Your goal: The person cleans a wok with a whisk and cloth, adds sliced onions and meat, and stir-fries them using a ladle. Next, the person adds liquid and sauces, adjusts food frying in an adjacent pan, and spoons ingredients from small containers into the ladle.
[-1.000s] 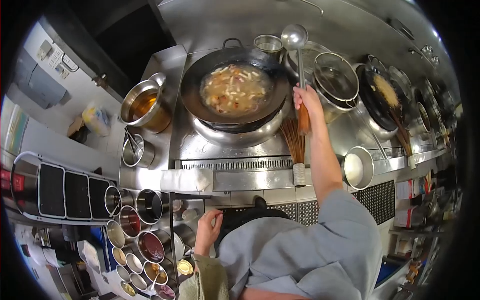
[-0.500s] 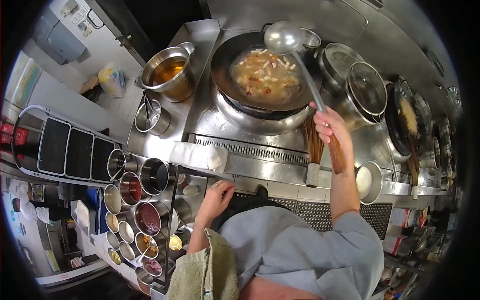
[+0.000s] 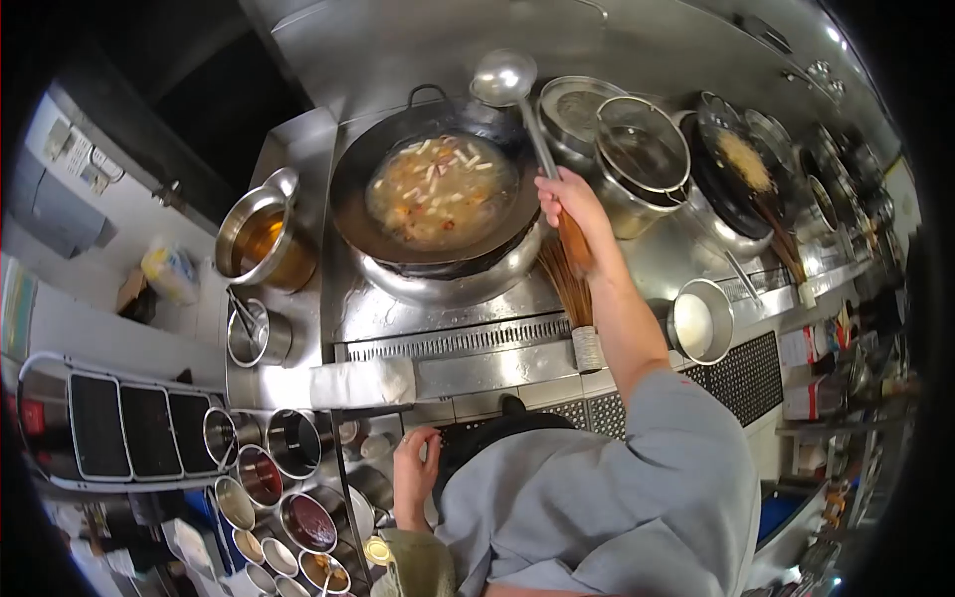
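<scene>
A black wok (image 3: 348, 204) on the steel stove holds broth with pale strips and orange pieces. My right hand (image 3: 575, 207) is wrapped round the wooden handle of a long metal ladle (image 3: 504, 78), whose bowl is at the wok's upper right edge. Below that hand a bamboo brush (image 3: 569, 289) lies against the stove front. My left hand (image 3: 416, 468) hangs near my waist, in front of the stove, with its fingers curled and nothing visible in them. Between the left hand and the wok, a folded white cloth (image 3: 362, 383) lies on the stove's front edge.
A pot of amber liquid (image 3: 231, 234) and a small pot (image 3: 261, 333) stand left. Several sauce containers (image 3: 308, 522) fill the lower left. A strainer (image 3: 643, 144) rests on a pot at the right, beyond it a second wok (image 3: 731, 204); a pot with white contents (image 3: 701, 320) is nearer.
The view has swung back and forth. The ladle's bowl went over the wok's upper edge and is now at its upper right, still in my right hand. My left hand stays near my waist.
</scene>
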### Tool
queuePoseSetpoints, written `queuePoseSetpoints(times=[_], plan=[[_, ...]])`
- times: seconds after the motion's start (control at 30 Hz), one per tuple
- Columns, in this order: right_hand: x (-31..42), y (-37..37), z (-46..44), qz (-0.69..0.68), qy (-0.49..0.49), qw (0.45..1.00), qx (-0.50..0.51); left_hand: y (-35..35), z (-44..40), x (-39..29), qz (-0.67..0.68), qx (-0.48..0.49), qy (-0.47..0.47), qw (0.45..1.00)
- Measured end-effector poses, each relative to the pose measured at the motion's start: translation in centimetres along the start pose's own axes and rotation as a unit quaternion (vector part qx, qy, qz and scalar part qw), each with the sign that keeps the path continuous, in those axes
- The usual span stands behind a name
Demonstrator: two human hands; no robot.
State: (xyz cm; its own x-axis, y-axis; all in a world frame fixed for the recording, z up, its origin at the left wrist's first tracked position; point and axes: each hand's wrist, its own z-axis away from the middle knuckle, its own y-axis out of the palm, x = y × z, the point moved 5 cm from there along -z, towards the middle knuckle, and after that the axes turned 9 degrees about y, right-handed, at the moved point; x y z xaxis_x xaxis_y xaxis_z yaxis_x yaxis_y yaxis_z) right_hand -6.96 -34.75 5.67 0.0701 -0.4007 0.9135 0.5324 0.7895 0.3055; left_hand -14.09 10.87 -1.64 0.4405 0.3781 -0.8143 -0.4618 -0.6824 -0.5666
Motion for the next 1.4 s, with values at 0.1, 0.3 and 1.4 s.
queuePoseSetpoints(times=[0.1, 0.3, 1.4], plan=[[0.9, -5.6, -5.4, 0.128, -0.041, 0.977, -0.163, 0.2, 0.9, 1.3, 0.001, -0.009, 0.006, 1.000], [1.9, -10.1, -8.6, 0.183, -0.004, 0.942, -0.280, 0.6, -0.3, 1.4, -0.002, 0.024, 0.001, 1.000], [12.8, -4.7, -4.3, -0.491, 0.032, 0.859, 0.146, 1.4, -0.8, 1.5, 0.010, 0.043, 0.066, 0.997]])
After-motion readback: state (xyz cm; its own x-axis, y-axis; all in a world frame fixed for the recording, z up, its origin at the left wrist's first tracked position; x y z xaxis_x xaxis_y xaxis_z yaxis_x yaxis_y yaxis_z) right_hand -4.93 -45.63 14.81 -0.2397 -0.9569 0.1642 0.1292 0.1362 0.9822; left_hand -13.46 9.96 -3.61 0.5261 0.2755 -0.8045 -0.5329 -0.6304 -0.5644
